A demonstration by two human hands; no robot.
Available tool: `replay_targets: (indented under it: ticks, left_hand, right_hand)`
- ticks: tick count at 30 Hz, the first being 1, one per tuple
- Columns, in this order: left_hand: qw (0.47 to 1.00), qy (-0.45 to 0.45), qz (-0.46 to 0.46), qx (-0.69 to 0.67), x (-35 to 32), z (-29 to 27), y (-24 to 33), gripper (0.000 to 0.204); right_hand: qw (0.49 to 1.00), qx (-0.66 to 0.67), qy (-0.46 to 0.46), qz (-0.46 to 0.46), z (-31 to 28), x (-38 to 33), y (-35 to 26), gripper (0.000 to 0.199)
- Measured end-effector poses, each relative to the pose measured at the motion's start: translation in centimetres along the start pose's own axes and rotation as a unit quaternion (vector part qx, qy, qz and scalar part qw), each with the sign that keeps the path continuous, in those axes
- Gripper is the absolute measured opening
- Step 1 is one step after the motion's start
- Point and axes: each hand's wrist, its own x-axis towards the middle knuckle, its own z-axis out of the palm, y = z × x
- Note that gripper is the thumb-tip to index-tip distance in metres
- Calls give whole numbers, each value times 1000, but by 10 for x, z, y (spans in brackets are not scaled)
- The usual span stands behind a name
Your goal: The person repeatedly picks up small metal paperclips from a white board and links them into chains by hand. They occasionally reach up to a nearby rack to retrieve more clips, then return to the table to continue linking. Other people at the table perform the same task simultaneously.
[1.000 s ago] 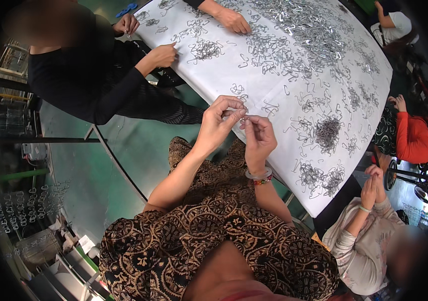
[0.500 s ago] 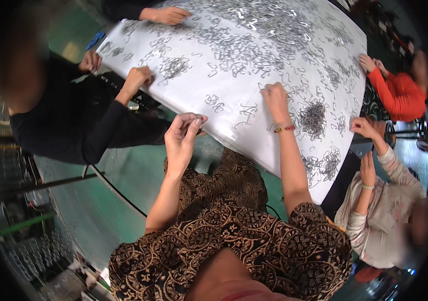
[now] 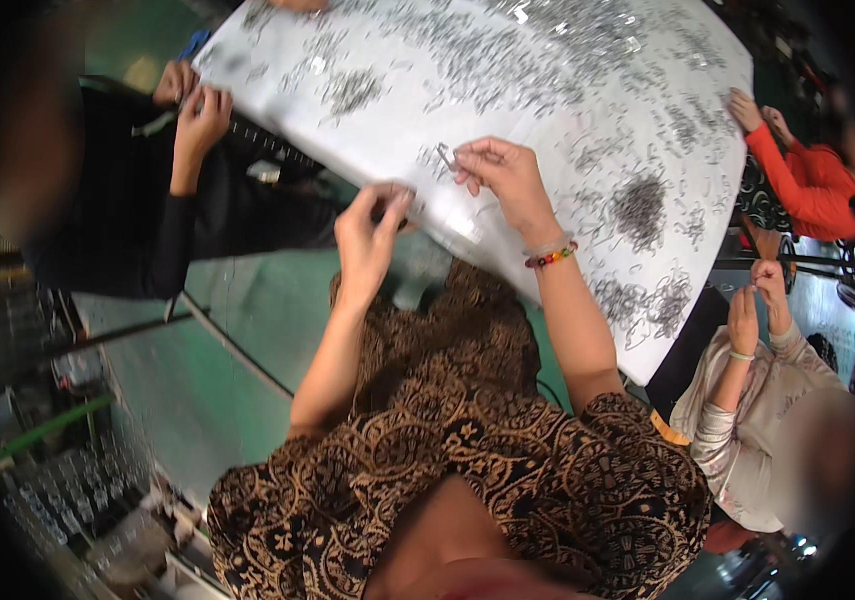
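My right hand (image 3: 503, 180), a beaded bracelet at its wrist, is raised over the table's near edge. Its thumb and fingertips pinch a small bent metal hook (image 3: 443, 156), which sticks out to the left. Left of it, just off that edge, my left hand (image 3: 369, 235) has its thumb and fingers curled together. Whatever sits between those fingertips is too small and blurred to name. The white table (image 3: 537, 235) carries many loose wire hooks. A dense heap of hooks (image 3: 639, 210) lies to the right of my right hand.
A smaller pile of hooks (image 3: 352, 92) lies at the table's left, and a wide spread (image 3: 537, 60) covers its far part. A person in black (image 3: 137, 190) sits on the left. On the right are a person in red (image 3: 807, 190) and one in a pale top (image 3: 747, 430).
My right hand has come off the table and moved left toward my left hand, with a hook now in its fingers. The person in black has drawn a hand back from the table.
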Motion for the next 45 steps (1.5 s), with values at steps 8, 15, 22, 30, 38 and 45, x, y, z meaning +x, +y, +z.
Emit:
replay_targets:
  ticks: [8, 15, 22, 30, 38, 45]
  left_hand:
    - [999, -12, -19, 34, 9, -2, -24, 16]
    - [995, -36, -12, 88, 2, -4, -8, 16]
    - [989, -41, -17, 143, 32, 1, 3, 17]
    - [991, -47, 31, 121, 60, 9, 8, 17]
    - [981, -71, 57, 169, 67, 11, 4, 18]
    - [986, -67, 68, 134, 67, 18, 1, 20]
  right_hand:
    - [998, -23, -62, -24, 52, -18, 21, 7]
    - [998, -47, 9, -45, 58, -19, 29, 7]
    - [995, 8, -8, -97, 59, 7, 18, 8]
    - [990, 40, -10, -133, 48, 25, 3, 9]
    - [990, 22, 27, -139, 41, 26, 4, 6]
    - [988, -14, 30, -152, 33, 24, 1, 8]
